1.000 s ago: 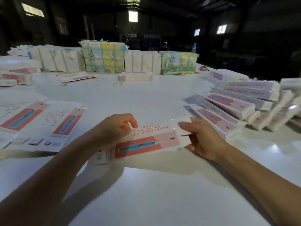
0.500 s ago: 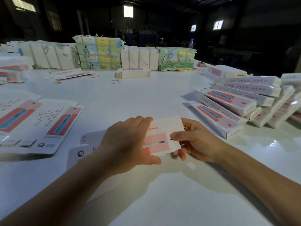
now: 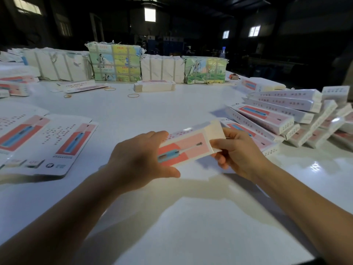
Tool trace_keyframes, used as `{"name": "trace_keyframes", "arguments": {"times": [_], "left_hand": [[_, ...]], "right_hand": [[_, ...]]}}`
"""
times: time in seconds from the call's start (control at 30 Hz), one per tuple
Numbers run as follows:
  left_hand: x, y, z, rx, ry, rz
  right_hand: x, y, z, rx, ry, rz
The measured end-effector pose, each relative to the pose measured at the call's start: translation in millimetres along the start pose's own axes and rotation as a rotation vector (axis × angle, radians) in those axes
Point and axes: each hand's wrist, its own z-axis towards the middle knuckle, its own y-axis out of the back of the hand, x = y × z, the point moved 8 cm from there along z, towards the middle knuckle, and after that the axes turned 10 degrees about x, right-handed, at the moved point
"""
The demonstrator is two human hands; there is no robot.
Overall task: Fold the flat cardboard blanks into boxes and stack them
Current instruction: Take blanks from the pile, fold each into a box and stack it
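Blanks [image 3: 47, 142] lie flat on the left of the white tabletop [image 3: 172, 217], printed side up, well apart from the hands. Across on the right, a pile of folded boxes [image 3: 282, 119] leans in overlapping rows, the nearest one just behind the right hand.

Both forearms reach in from the lower corners and meet above the tabletop's middle, holding one box [image 3: 189, 148] between them, lifted clear of the surface. It slants up toward the right, its pink and red face with a blue toothbrush picture turned to the camera.

Left hand [image 3: 139, 159] is seen back-up, wrist nearly straight. Its fingers curve over the top of the box's left end and the thumb sticks out underneath along the lower edge, so the box is gripped between thumb and fingers. That end of the box is hidden behind the hand.

Right hand [image 3: 238, 152] comes in from the right, turned on its side. The thumb lies flat across the near corner of the box's right end, and the curled fingers sit below and behind it, pinching the end. A plain white flap [image 3: 215, 131] stands up from that end, just above the thumb.

Farther back stand wrapped bundles [image 3: 114, 62], a short stack of blanks [image 3: 154, 86] in front of them, and loose rubber bands [image 3: 133, 95].
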Motion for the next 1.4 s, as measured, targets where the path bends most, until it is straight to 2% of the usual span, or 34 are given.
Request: {"name": "trace_keyframes", "arguments": {"times": [0.1,0.17,0.23,0.3,0.53,0.63,0.77,0.97,1.03,1.1,1.13,1.17,1.2,1.27,1.3,1.33,1.4], "left_hand": [[10,5,3,-0.064,0.071,-0.061],[14,5,4,-0.072,0.103,-0.073],[16,3,4,-0.07,0.118,-0.075],[16,2,4,-0.074,0.13,-0.091],[7,-5,5,-0.038,0.109,-0.034],[4,-6,4,-0.023,0.106,0.048],[-2,-4,2,-0.035,0.089,0.025],[-5,-7,0,-0.019,0.096,0.046],[-3,-7,0,-0.03,0.109,0.024],[0,-7,0,-0.04,0.129,-0.029],[0,-7,0,-0.044,0.138,-0.061],[0,-7,0,-0.044,0.141,-0.084],[-1,-8,0,-0.039,0.137,-0.097],[-6,-12,0,-0.016,0.12,-0.108],[-8,-14,1,-0.005,0.112,-0.108],[-9,-16,1,0.002,0.109,-0.104],[-10,-16,2,-0.005,0.108,-0.092]], "right_hand": [[3,10,-5,-0.165,0.092,0.155],[11,12,-13,-0.265,0.204,0.04],[20,2,-21,-0.277,0.311,-0.166],[21,-7,-22,-0.271,0.359,-0.272],[11,-13,-15,-0.176,0.295,-0.279],[8,-13,-12,-0.146,0.242,-0.361],[16,-17,-17,-0.161,0.31,-0.334],[19,-25,-15,-0.062,0.315,-0.465],[23,-23,-15,-0.089,0.324,-0.533],[27,-11,-16,-0.234,0.295,-0.614],[25,-4,-16,-0.297,0.248,-0.587],[15,4,-12,-0.309,0.158,-0.449],[2,4,-7,-0.248,0.058,-0.197],[-17,-21,0,0.027,-0.088,0.389],[-19,-31,1,0.109,-0.121,0.552],[-17,-35,0,0.139,-0.114,0.584],[-12,-30,1,0.095,-0.008,0.425]]}}
